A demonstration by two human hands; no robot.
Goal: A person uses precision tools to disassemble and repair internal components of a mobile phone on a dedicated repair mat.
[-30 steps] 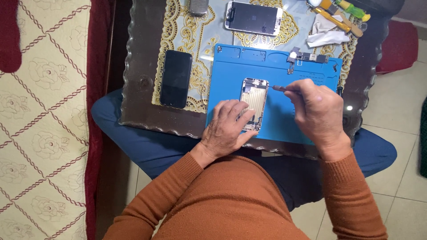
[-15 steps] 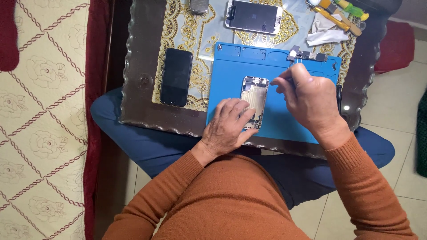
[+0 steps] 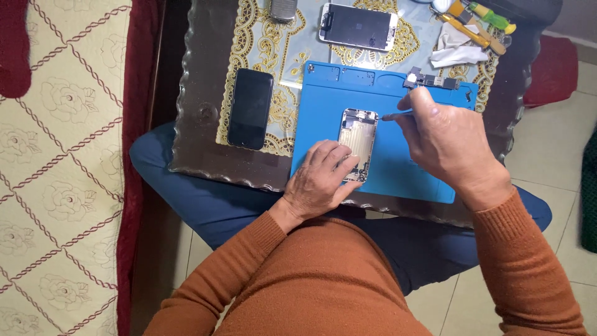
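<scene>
An opened phone housing [image 3: 358, 137] lies face up on a blue work mat [image 3: 398, 168] on a small glass table. My left hand [image 3: 320, 180] rests on the housing's lower end, fingers spread over it and pinning it to the mat. My right hand [image 3: 444, 140] is closed around a thin metal tool [image 3: 392, 116], whose tip points at the housing's upper right corner. A small circuit board [image 3: 429, 81] lies on the mat's top edge, just above my right hand.
A black phone [image 3: 250, 108] lies left of the mat. A detached white-framed screen [image 3: 359, 27] sits at the table's far side. Yellow and green tools [image 3: 482, 22] and a white cloth [image 3: 457, 50] lie top right. A patterned cushion [image 3: 56, 168] is at left.
My right hand has moved up along the mat, carrying the tool from beside the housing's middle to its upper right corner. The left hand stays on the housing.
</scene>
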